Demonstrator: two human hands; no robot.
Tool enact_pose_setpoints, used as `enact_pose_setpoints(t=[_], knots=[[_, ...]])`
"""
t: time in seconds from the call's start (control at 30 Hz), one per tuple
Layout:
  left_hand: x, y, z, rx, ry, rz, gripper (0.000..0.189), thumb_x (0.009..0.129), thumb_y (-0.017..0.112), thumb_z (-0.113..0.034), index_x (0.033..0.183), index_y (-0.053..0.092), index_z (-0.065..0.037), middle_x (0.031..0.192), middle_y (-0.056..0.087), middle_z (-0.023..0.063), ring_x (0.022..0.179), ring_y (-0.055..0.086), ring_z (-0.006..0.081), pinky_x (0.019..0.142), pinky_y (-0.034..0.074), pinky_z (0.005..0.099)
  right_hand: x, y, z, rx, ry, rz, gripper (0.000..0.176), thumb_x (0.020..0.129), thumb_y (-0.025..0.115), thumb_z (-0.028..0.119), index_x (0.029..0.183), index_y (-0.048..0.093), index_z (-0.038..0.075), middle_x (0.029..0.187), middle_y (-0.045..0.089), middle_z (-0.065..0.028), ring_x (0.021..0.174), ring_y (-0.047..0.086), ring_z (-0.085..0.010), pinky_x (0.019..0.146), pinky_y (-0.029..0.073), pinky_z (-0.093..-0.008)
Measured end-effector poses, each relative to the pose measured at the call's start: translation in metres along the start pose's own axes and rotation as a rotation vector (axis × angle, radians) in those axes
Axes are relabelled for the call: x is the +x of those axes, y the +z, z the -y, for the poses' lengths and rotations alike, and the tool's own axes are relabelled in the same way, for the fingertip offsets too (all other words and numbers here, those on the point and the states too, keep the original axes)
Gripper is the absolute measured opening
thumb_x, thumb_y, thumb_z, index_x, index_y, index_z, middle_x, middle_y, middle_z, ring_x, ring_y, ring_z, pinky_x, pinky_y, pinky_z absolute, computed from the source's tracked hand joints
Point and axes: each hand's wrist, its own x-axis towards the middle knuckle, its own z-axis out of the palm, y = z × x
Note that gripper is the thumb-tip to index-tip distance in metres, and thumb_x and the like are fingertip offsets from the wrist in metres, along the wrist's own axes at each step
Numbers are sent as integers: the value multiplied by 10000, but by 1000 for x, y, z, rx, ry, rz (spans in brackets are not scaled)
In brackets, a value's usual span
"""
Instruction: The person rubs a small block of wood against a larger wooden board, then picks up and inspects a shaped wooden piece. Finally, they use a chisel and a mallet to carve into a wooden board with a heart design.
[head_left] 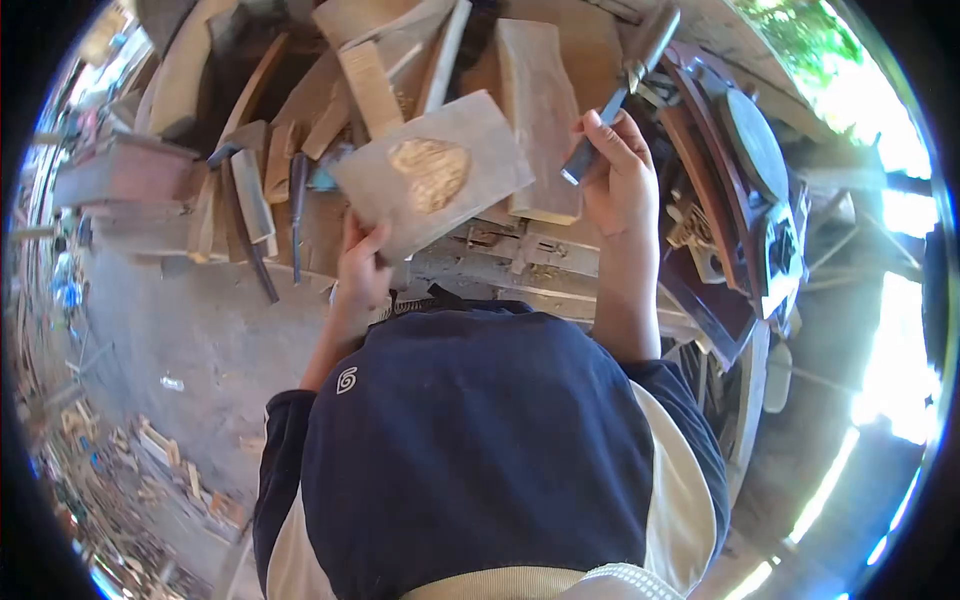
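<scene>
My left hand [364, 262] grips the lower left corner of a flat wooden board [375, 195], which is tilted above the workbench. A rough, lighter hollow is carved into the board's face. In my right hand [620, 170] is a chisel [615, 104], held by its blade between thumb and fingers. Its wide cutting end points down and left, toward the board but apart from it. The handle rises to the upper right. Behind the chisel's tip a thick wooden block [541, 120] lies on the bench.
Several wood offcuts [370, 88] are piled at the back of the bench. Dark slim tools [298, 215] lie at the left. On the right stands a stack of curved dark wooden parts [720, 170]. Wood scraps [160, 450] litter the floor at lower left.
</scene>
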Motion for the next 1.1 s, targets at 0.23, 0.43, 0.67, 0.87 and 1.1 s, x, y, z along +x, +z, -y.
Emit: enact_pose_setpoints(t=[0.23, 0.43, 0.67, 0.87, 1.1], knots=[[32, 99, 109, -73, -308, 95, 479, 970, 536, -53, 1410, 358, -117, 1367, 495, 67, 1284, 498, 259, 1095, 404, 471, -45, -68, 3, 165, -155, -363, 138, 889, 675, -1, 948, 603, 101, 833, 665, -9, 710, 653, -111, 625, 561, -266], [46, 120, 143, 384, -161, 82, 421, 959, 569, -105, 1341, 404, -38, 1334, 503, 132, 1196, 545, 248, 1035, 434, 442, -73, -109, -7, 47, -151, -535, 222, 845, 746, 22, 978, 606, 130, 881, 658, -1, 784, 646, -118, 587, 471, -250], [62, 122, 123, 1474, 281, -142, 675, 885, 666, -312, 1400, 368, 6, 1362, 362, 309, 1303, 306, 446, 1117, 225, 534, -88, -122, -48, -96, -108, -500, 202, 879, 696, -21, 1050, 610, 45, 989, 652, -44, 868, 637, -135, 732, 557, -286], [8, 143, 67, 993, 336, 341, 779, 894, 711, -397, 1470, 335, -32, 1389, 427, 224, 1299, 414, 317, 1077, 336, 466, -88, -100, -75, -534, 21, 62, 190, 877, 689, -39, 1046, 620, 17, 959, 673, -61, 865, 650, -150, 769, 539, -290], [-39, 103, 11, 353, 165, -32, 328, 930, 685, -147, 1185, 522, -20, 930, 623, 45, 771, 632, 118, 662, 512, 276, -60, -14, -118, -729, 111, 909, 123, 932, 664, 82, 976, 700, -26, 888, 711, -66, 857, 651, -141, 764, 521, -306]])
